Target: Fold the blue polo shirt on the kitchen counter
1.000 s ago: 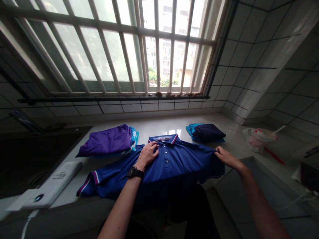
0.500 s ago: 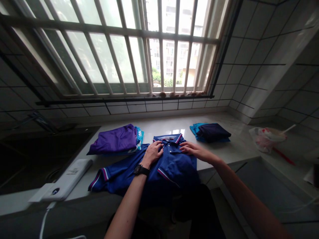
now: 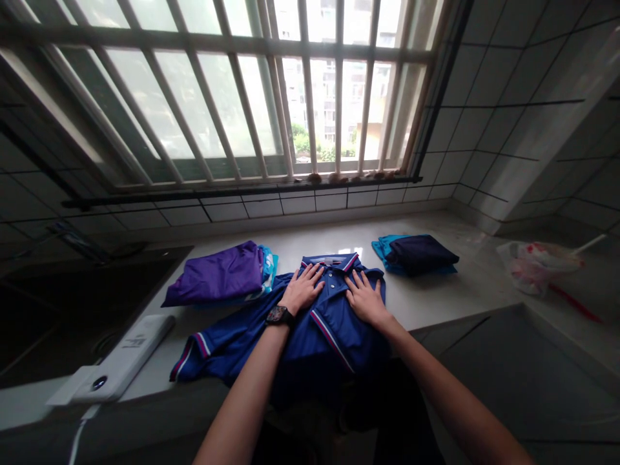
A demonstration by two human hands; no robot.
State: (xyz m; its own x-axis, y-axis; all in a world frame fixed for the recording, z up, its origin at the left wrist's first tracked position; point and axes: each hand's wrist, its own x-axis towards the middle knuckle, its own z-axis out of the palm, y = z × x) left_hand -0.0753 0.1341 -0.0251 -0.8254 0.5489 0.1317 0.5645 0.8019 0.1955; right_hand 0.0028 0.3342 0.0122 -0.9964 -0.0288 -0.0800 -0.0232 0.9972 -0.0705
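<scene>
A blue polo shirt [image 3: 310, 336] with red and white trim lies face up on the pale counter [image 3: 436, 297], its hem hanging over the front edge. Its right side and sleeve are folded in over the chest. My left hand [image 3: 303, 289], a dark watch on its wrist, lies flat with fingers spread beside the button placket below the collar. My right hand [image 3: 364, 298] presses flat on the folded-in right part, fingers apart. The shirt's left sleeve [image 3: 194, 352] still lies spread out to the left.
A folded purple garment [image 3: 217, 278] on teal ones lies left of the shirt. A folded dark garment [image 3: 419, 253] on a teal one lies to the right. A white device [image 3: 119, 361] with a cable sits front left, a plastic bag [image 3: 535, 268] far right, a barred window behind.
My right hand carried the shirt's right side inward over the chest and now lies flat on the fold. My left hand stayed by the collar and flattened out.
</scene>
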